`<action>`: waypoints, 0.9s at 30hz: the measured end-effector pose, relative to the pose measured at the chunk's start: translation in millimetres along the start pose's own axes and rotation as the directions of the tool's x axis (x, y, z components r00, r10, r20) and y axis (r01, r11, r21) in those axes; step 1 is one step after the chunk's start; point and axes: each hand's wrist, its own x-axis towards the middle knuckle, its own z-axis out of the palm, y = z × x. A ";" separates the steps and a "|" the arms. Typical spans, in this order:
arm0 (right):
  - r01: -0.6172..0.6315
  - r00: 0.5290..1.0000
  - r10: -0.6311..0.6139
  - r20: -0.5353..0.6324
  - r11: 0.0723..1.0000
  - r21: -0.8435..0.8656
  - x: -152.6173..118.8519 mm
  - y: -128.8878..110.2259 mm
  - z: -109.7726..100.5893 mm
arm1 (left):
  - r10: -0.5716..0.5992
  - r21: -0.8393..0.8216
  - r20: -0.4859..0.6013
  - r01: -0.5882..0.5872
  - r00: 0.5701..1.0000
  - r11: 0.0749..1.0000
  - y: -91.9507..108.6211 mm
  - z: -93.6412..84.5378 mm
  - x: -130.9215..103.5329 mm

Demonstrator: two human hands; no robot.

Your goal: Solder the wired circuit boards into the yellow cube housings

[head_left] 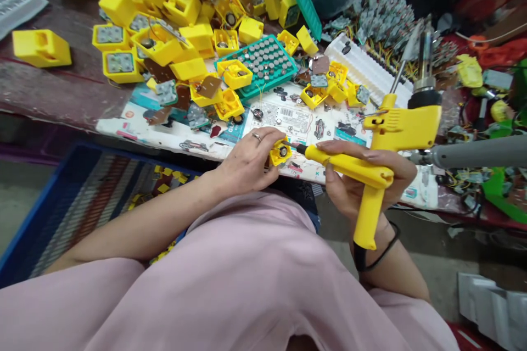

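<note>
My left hand (251,161), with a ring on one finger, grips a small yellow plastic housing (280,152) at the table's front edge. A round silver part sits in the housing's opening. My right hand (366,175) is closed around a yellow pistol-shaped soldering iron (349,167). Its thin metal tip points left and reaches the housing's rim; I cannot tell whether it touches. A black cord hangs from the iron's grip. Just behind the hands lies a small round black part with wires (257,113) on a printed sheet (288,120).
Many yellow housings (183,2) are heaped at the back left. A green tray (267,65) holds round silver parts. Another yellow gun-shaped tool (405,120) stands at the right beside a white ribbed tray (354,60) and piled wired boards (387,18). A blue crate (39,213) stands below left.
</note>
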 end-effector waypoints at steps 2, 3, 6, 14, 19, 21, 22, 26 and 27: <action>-0.003 1.000 0.003 -0.013 1.000 -0.012 1.6 0.4 -1.4 | 0.018 0.011 -0.005 -0.018 1.000 1.000 0.8 -0.6 1.7; -0.010 1.000 0.009 -0.022 1.000 -0.014 2.7 0.8 -2.6 | 0.035 0.018 -0.009 -0.035 0.999 0.999 1.2 -1.2 2.7; -0.076 0.997 0.076 0.000 0.997 0.013 7.5 3.3 -8.0 | 0.075 0.021 -0.002 -0.075 0.997 0.997 2.0 -5.2 6.2; -0.164 0.974 0.158 0.160 0.986 0.024 14.9 12.9 -17.9 | -0.106 -0.048 0.218 0.119 0.970 0.992 -5.2 -25.7 21.6; -0.138 0.983 0.126 0.131 0.987 0.083 15.0 13.0 -15.0 | -0.151 -0.058 0.313 0.177 0.938 0.982 -12.4 -36.3 32.3; -0.122 0.985 0.107 0.136 0.987 0.103 14.8 16.0 -14.4 | -0.158 -0.072 0.341 0.193 0.927 0.978 -14.2 -39.3 35.0; -0.108 0.987 0.091 0.131 0.986 0.126 14.5 18.1 -14.3 | -0.162 -0.084 0.355 0.204 0.921 0.975 -15.1 -40.6 36.1; -0.099 0.991 0.079 0.110 0.977 0.187 13.3 24.6 -15.2 | -0.150 -0.130 0.401 0.219 0.903 0.967 -18.3 -44.2 40.1; -0.104 0.990 0.083 0.114 0.976 0.190 13.2 25.4 -15.6 | -0.141 -0.135 0.410 0.213 0.901 0.968 -18.6 -44.8 41.2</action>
